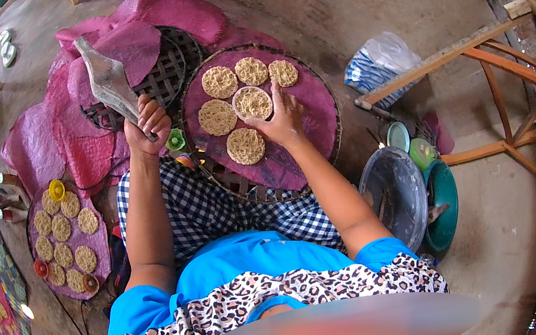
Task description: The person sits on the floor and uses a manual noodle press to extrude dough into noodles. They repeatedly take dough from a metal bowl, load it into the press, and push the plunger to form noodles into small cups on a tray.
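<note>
"Right hand (284, 118): how does it stand?"
"Part-curled, thumb and fingers gripping opposite sides of a pale ring (235, 106) around noodles (253, 104) on the purple tray (307, 112); its palm is hidden."
"And the left hand (147, 123)?"
"Closed round the paddle (106, 77), whose grip it mostly covers."
"What else is unclear?"
"The grey basin's (396, 181) contents; the far-left mat (0, 240) is cut off by the view's rim."

Dressed in a bright blue short-sleeved top (247, 251), well back from the fingers (278, 97), with a pale, black-spotted leopard-print panel (352, 276) and blue neckline (275, 301); nearer the fingers, wearing dark-and-white checked legwear (178, 208).
</note>
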A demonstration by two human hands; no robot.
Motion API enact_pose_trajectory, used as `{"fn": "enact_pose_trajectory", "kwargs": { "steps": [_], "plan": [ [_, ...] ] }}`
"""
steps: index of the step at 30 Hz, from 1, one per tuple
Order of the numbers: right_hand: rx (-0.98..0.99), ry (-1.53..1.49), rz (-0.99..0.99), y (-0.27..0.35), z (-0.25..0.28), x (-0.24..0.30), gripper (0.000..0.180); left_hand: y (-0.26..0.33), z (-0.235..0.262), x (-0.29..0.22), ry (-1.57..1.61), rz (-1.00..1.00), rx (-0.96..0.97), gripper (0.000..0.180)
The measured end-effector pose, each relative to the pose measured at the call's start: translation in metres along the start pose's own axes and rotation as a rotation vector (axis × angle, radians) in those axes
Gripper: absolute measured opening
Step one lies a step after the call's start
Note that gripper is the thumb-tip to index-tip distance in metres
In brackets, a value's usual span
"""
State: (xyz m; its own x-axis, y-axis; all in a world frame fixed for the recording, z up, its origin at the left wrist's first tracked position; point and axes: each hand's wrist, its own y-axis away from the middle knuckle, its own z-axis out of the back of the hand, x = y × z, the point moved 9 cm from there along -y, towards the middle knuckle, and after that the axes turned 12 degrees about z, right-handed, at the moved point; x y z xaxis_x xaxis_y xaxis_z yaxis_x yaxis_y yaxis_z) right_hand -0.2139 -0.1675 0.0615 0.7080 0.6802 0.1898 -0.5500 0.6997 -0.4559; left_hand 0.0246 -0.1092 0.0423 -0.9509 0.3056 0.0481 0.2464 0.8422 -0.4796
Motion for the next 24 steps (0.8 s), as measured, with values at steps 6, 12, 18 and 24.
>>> {"fn": "enact_pose_trajectory", "kwargs": {
  "steps": [6,12,18,24],
  "plan": [
    [-0.052,0.017,0.001,-0.002,-0.002,0.005,0.114,-0.001,0.006,0.005,0.001,0.047,-0.044,0.023],
    [-0.164,-0.08,0.1,-0.006,0.003,0.005,0.116,-0.001,0.01,0.005,0.004,0.04,-0.066,0.023],
    [-0.247,-0.255,0.089,-0.002,0.007,0.002,0.117,-0.001,0.015,0.008,-0.011,0.062,-0.082,0.023],
    [-0.166,-0.128,0.114,-0.002,0.007,0.007,0.117,0.0,0.017,0.009,-0.001,0.061,-0.103,0.022]
  ]
}}
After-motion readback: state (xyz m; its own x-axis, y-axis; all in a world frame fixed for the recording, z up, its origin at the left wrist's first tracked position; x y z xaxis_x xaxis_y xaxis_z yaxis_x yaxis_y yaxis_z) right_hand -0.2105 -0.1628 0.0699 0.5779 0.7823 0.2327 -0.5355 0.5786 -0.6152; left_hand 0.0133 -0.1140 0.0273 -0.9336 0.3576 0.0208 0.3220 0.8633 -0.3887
